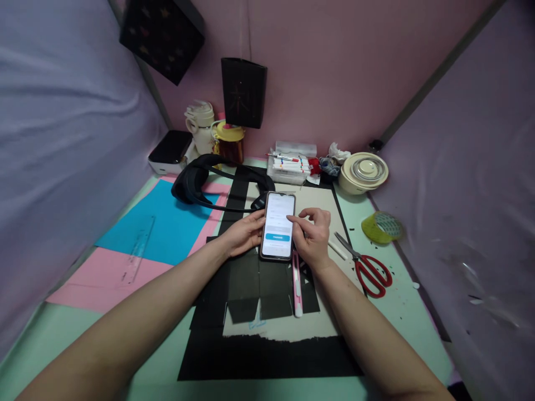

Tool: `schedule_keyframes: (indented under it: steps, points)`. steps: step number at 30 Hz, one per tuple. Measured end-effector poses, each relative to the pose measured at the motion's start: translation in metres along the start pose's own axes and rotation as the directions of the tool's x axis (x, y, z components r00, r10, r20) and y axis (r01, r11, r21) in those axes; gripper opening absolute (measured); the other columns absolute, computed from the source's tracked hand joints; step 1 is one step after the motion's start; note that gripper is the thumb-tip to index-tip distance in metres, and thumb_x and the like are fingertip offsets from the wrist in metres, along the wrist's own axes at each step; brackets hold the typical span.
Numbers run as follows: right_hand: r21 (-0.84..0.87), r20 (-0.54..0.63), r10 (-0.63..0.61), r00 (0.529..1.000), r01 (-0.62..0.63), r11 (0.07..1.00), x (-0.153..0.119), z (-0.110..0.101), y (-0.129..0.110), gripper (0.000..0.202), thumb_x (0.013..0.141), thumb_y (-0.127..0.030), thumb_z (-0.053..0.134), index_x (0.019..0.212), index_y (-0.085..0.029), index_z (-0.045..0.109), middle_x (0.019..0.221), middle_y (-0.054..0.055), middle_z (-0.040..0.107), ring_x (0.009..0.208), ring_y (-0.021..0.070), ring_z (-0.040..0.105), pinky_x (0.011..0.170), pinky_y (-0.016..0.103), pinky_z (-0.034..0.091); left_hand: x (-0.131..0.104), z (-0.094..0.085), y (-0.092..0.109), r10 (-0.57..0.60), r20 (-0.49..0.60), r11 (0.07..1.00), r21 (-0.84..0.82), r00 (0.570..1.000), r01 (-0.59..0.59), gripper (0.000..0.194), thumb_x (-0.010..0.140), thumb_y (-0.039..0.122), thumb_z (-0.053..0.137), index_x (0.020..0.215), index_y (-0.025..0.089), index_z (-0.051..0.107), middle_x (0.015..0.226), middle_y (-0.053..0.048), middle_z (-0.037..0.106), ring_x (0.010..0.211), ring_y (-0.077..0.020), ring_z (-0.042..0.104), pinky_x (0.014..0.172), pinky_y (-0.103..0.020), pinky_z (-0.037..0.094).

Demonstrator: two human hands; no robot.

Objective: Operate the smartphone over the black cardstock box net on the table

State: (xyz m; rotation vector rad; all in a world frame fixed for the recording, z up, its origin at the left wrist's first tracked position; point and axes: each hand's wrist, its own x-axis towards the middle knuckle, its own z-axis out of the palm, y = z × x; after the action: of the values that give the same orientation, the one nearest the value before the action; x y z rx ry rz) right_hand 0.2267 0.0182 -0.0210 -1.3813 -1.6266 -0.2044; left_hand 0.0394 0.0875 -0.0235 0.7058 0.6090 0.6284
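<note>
My left hand (246, 234) grips the left side of a smartphone (278, 209), whose lit screen shows a mostly white page with a blue button. My right hand (312, 234) is at the phone's right edge, index finger stretched over the screen and the other fingers partly curled. Whether the fingertip touches the glass, I cannot tell. Below the phone lie dark cut card pieces (243, 301) with fold lines. A pink utility knife (297, 292) lies just under my right hand. Red-handled scissors (371, 275) rest open to the right.
A black headset (190, 184) with a strap sits behind my left hand. Blue paper (154, 223) carries a clear ruler (141, 248). At the back stand a jug (203, 131), a marker box (288, 172) and a lidded bowl (355, 181). Tape (378, 227) lies right. Black boxes (243, 92) hang above.
</note>
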Motion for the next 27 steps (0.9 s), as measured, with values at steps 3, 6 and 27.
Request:
schedule_keyframes:
  steps: [3, 6, 27]
  points:
    - [0.011, -0.007, 0.005, 1.000, -0.004, 1.000, -0.0006, 0.0007, 0.0018, 0.023, 0.087, -0.022, 0.055, 0.092, -0.025, 0.076, 0.090, 0.006, 0.059, 0.092, 0.0231, 0.049, 0.084, 0.043, 0.040, 0.0009, -0.0012, -0.0007, 0.002, -0.002, 1.000, -0.004, 1.000, -0.002, 0.038, 0.085, 0.017, 0.067, 0.122, 0.018, 0.063, 0.104, -0.010, 0.072, 0.084, -0.0181, 0.069, 0.078, -0.033, 0.055]
    - [0.001, 0.027, 0.039, 0.999, -0.039, 0.999, -0.0017, 0.0038, 0.0051, 0.022, 0.087, -0.022, 0.055, 0.095, -0.024, 0.075, 0.091, 0.006, 0.059, 0.093, 0.0237, 0.048, 0.084, 0.043, 0.039, 0.0014, -0.0023, -0.0011, 0.001, 0.000, 1.000, -0.007, 1.000, -0.001, 0.038, 0.085, 0.018, 0.067, 0.122, 0.018, 0.063, 0.102, -0.010, 0.073, 0.083, -0.0180, 0.069, 0.078, -0.033, 0.055]
    - [-0.021, 0.040, 0.105, 0.994, -0.104, 0.994, -0.0020, 0.0050, 0.0063, 0.028, 0.090, -0.023, 0.051, 0.106, -0.026, 0.073, 0.097, 0.007, 0.056, 0.094, 0.0244, 0.046, 0.084, 0.044, 0.038, 0.0015, -0.0010, -0.0005, 0.002, 0.002, 1.000, -0.014, 1.000, -0.002, 0.033, 0.086, 0.016, 0.065, 0.118, 0.019, 0.066, 0.095, -0.008, 0.073, 0.078, -0.0165, 0.068, 0.075, -0.032, 0.056]
